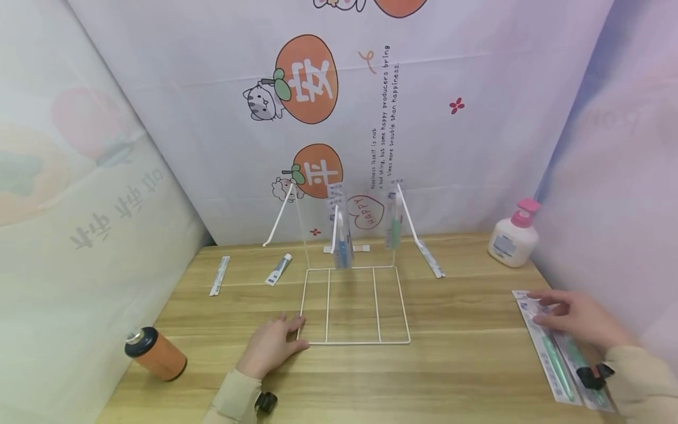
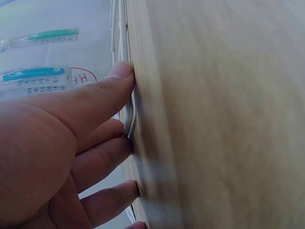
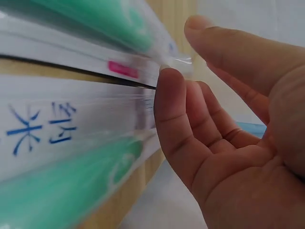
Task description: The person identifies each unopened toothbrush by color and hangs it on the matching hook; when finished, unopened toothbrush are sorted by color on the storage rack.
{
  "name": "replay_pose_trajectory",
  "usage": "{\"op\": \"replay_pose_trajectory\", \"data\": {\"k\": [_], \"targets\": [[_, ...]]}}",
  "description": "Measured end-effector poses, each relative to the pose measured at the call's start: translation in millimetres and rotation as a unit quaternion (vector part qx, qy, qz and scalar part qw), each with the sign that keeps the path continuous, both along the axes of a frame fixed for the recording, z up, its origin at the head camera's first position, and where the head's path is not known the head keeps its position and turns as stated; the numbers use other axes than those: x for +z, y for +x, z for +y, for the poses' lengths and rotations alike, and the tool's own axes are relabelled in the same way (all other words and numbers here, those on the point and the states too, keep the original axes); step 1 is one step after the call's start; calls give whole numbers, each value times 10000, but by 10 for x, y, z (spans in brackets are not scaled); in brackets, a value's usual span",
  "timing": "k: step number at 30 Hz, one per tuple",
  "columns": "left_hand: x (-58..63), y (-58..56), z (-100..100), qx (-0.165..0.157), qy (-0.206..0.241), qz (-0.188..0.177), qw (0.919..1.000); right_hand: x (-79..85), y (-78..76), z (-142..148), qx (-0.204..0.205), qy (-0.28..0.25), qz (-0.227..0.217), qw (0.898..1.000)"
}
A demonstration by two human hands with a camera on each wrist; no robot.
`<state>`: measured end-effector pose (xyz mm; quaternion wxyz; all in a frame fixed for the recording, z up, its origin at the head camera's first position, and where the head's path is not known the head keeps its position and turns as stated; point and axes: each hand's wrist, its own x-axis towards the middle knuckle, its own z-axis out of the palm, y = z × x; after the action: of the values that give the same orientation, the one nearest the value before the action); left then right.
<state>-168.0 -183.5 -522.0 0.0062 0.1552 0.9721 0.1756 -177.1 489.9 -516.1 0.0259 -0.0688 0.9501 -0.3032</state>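
A white wire display rack (image 1: 351, 343) stands mid-table. My left hand (image 1: 272, 345) holds its front left corner; thumb and fingers lie against the wire in the left wrist view. From the rack's hooks hang packaged toothbrushes, a blue one (image 1: 342, 247) in the middle and a green one (image 1: 395, 227) on the right. At the table's right side my right hand (image 1: 580, 318) reaches over two packaged green toothbrushes (image 1: 556, 365) lying side by side. In the right wrist view its fingertips touch the package ends, while the thumb stays apart.
A white pump bottle (image 1: 512, 240) with a pink top stands back right. An orange can (image 1: 159, 354) with a black top is at left. Small slim packets (image 1: 219, 275) and a toothpaste tube (image 1: 278, 270) lie near the back. Printed cloth walls (image 1: 424, 118) surround the table.
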Motion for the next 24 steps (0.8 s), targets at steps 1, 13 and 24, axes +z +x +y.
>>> {"op": "replay_pose_trajectory", "data": {"k": [1, 13, 24], "targets": [[3, -2, 1, 6, 0, -5, 10000, -7, -9, -5, 30, 93, 56, 9999], [18, -6, 11, -18, 11, -4, 10000, -127, -87, -13, -221, 223, -56, 9995], [42, 0, 18, -52, 40, 20, 10000, -147, -122, 41, -493, -395, -679, 9957]]}}
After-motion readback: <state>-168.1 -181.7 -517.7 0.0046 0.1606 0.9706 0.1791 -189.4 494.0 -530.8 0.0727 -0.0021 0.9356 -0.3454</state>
